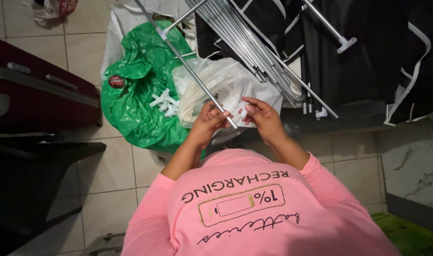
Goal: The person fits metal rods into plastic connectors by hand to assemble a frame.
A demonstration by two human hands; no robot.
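Note:
My left hand (211, 119) grips the near end of a long thin silver metal rod (188, 64) that slants up and away to the top left. Close beside it, my right hand (263, 116) has its fingers curled at the rod's tip, and I cannot tell whether it holds a small white piece. Under both hands lies a translucent white plastic bag (226, 85). To its left a green plastic bag (140, 99) holds several white plastic connectors (163, 102). My pink sleeves and shirt fill the bottom of the view.
A bundle of silver metal rods (254, 42) rests on black fabric with white trim (368, 52) at the top right. A dark red suitcase (41, 90) lies at left, above a black object (31, 185). Beige floor tiles (112, 175) show between them.

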